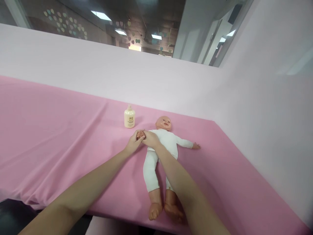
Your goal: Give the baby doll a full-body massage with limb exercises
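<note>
A baby doll (pixel 168 142) with a white cloth body lies on its back, its head toward the wall and its bare feet toward the near edge. Its arm on the left side of the view reaches out to my hands. My left hand (pixel 133 143) is closed round the doll's small hand (pixel 140 134), whose fingers show between my hands. Against it, my right hand (pixel 150 139) grips the doll's wrist area, partly covering that arm. The doll's other arm lies stretched out to the right, palm open.
A cream bottle (pixel 129 118) with dark print stands upright behind my left hand. Pink cloth (pixel 97 127) with folds at the left covers the table. White walls rise behind and at the right, with a window (pixel 146 19) above.
</note>
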{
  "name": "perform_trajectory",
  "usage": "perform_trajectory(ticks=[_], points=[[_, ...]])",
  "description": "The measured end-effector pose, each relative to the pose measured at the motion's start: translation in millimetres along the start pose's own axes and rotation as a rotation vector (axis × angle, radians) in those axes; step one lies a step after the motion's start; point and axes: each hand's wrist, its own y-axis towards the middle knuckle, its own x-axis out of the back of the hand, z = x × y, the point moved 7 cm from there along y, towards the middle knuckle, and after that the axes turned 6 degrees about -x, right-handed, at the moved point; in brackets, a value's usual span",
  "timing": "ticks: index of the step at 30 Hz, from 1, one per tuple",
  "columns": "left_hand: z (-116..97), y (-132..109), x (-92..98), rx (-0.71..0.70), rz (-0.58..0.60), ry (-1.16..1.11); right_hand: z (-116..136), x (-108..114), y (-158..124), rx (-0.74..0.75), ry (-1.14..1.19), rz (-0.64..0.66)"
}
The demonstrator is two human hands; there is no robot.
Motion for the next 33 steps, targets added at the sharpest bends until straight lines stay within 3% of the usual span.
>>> perform_trajectory(ticks=[6,20,28,33], points=[[-13.3,-0.5,1.4,-0.076,-0.019,0.068,0.4,-0.9,0.9,0.017,0.072,0.006],[-21.2,0.4,7.1,-0.052,-0.092,0.109,-4.2,-1.5,2.0,0.011,0.150,-0.061],[-32.7,-3.6,-1.8,-0.186,-0.001,0.056,0.1,-2.3,1.4,0.108,0.119,-0.063],[-29.4,-1.8,6.8,-0.086,-0.009,-0.063,3.3,-6.6,0.3,0.102,0.052,-0.006]])
